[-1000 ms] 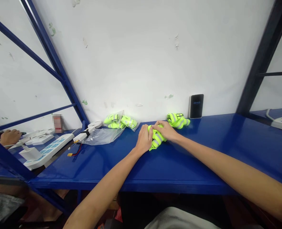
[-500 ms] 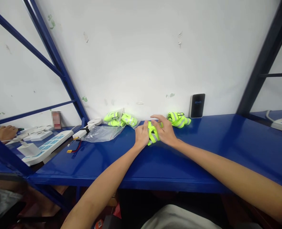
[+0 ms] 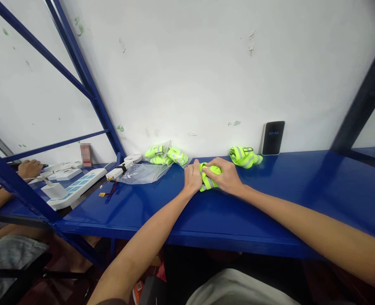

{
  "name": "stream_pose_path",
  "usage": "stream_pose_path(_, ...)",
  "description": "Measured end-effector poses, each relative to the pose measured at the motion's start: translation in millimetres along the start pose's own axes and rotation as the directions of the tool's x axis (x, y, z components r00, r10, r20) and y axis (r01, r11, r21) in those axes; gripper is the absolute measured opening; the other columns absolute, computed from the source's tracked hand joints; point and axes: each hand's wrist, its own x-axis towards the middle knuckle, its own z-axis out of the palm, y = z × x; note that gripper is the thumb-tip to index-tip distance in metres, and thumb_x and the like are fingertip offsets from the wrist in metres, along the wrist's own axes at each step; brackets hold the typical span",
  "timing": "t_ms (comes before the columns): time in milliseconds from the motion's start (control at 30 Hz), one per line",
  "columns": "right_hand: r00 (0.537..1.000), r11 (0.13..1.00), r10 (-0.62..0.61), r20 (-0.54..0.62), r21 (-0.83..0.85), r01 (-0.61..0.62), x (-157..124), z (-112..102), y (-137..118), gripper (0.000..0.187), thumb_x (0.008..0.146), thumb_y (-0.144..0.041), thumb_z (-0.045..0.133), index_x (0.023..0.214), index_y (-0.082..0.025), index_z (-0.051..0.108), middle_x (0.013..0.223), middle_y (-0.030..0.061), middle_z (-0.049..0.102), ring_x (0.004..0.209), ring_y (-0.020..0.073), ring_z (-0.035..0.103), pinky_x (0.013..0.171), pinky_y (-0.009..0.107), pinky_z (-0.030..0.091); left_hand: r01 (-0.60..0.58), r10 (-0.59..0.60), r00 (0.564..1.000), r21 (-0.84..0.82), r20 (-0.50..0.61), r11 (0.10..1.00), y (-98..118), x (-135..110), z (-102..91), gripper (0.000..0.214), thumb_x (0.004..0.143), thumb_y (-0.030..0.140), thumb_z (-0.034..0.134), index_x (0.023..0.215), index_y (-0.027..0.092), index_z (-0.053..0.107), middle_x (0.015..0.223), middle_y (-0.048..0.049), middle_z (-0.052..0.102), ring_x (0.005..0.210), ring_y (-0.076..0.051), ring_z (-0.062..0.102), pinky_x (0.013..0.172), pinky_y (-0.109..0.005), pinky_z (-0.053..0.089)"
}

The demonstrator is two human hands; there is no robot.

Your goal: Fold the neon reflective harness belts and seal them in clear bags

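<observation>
Neon bundle (image 3: pixel 210 184) sits btwn my two hands, approx. mid-table (image 3: pixel 162 207). Since ½ sec ago, R hand (image 3: pixel 228 176) has curled its raised fingers down onto it, so it's prob. held firmer; both grip it, L hand (image 3: pixel 192 178) bracing its left side.

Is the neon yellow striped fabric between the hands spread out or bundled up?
Bundled up: the neon yellow fabric with grey stripes forms a compact wad between the left hand and right hand; no part visibly lies flat.
</observation>
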Motion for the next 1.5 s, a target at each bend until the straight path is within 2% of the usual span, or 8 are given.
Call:
stream_pose_path(333,0.965,0.949,0.253,-0.065,-0.176,-0.261,12,-41,24,0.023,0.08,-0.041,0.063,0.071,-0.02,0.066,0.075,0.0042,0.071,0.071,0.0225,0.063,0.069,0.034,0.044,0.238,-0.104,0.967,0.678,-0.233,0.695,-99,33,-143.9,0.038,0.083,0.047,0.047,0.093,0.019,0.069,0.11,-0.0147,0.066,0.11,-0.037,0.054,0.091,-0.048,0.041)
stream_pose_path(500,0.974,0.967,0.22,-0.061,-0.116,-0.225,14,-38,28,0.019,0.078,-0.037,0.064,0.07,-0.019,0.066,0.098,0.0075,0.073,0.091,0.0248,0.065,0.083,0.035,0.045,0.143,-0.255,0.965,0.705,0.056,0.694,-122,30,-150.4,0.027,0.076,0.041,0.051,0.079,0.021,0.069,0.093,-0.008,0.072,0.095,-0.032,0.062,0.08,-0.038,0.043)
stream_pose_path(633,0.963,0.957,0.269,-0.02,-0.112,-0.269,15,-35,24,0.021,0.078,-0.038,0.063,0.069,-0.02,0.067,0.071,0.0028,0.071,0.068,0.0204,0.062,0.066,0.032,0.042,0.152,0.033,0.966,0.665,-0.258,0.731,-115,31,-151.6,0.018,0.078,0.03,0.047,0.073,0.019,0.061,0.083,-0.0084,0.067,0.087,-0.027,0.06,0.079,-0.036,0.043)
stream_pose_path(800,0.963,0.961,0.268,0.0,-0.066,-0.268,17,-33,17,0.023,0.078,-0.037,0.063,0.063,-0.019,0.061,0.064,0.0005,0.065,0.062,0.0173,0.057,0.062,0.031,0.038,-0.14,0.487,0.768,0.633,-0.416,0.761,-79,29,-129.3,0.01,0.076,0.021,0.05,0.067,0.02,0.052,0.099,-0.0117,0.062,0.104,-0.028,0.053,0.096,-0.043,0.039)
stream_pose_path(933,0.916,0.909,0.401,-0.016,0.13,-0.396,21,-28,21,0.025,0.076,-0.039,0.064,0.061,-0.018,0.064,0.069,0.0014,0.067,0.071,0.0192,0.061,0.07,0.031,0.042,-0.502,0.542,0.84,0.413,0.024,0.76,-46,21,-71.7,0.011,0.079,0.019,0.05,0.068,0.02,0.051,0.114,-0.0078,0.064,0.113,-0.024,0.054,0.102,-0.039,0.039)
stream_pose_path(1133,0.696,0.573,0.717,-0.039,0.6,-0.558,27,-25,40,0.023,0.067,-0.04,0.071,0.069,-0.018,0.07,0.075,0.0032,0.071,0.076,0.0214,0.065,0.069,0.031,0.05,-0.424,0.274,0.854,0.288,0.442,0.858,-32,20,-3.6,0.028,0.093,0.03,0.036,0.084,0.018,0.059,0.082,-0.007,0.067,0.081,-0.023,0.062,0.08,-0.035,0.046)
stream_pose_path(1300,0.589,0.384,0.805,0.069,0.697,-0.606,27,-24,46,0.014,0.07,-0.032,0.07,0.075,-0.018,0.07,0.079,0.0045,0.073,0.073,0.0206,0.067,0.069,0.031,0.054,-0.391,0.236,0.845,0.253,0.479,0.885,-33,28,12.3,0.033,0.091,0.03,0.039,0.072,0.017,0.062,0.089,-0.0084,0.064,0.093,-0.023,0.058,0.09,-0.037,0.043)
stream_pose_path(1500,0.66,0.613,0.751,-0.014,0.389,-0.688,22,-24,59,0.019,0.074,-0.036,0.065,0.072,-0.018,0.07,0.078,0.0058,0.073,0.076,0.0222,0.066,0.069,0.033,0.052,-0.338,0.275,0.907,0.161,0.319,0.927,-25,28,3.8,0.021,0.089,0.026,0.044,0.081,0.017,0.061,0.085,-0.0054,0.061,0.083,-0.019,0.057,0.081,-0.033,0.046)
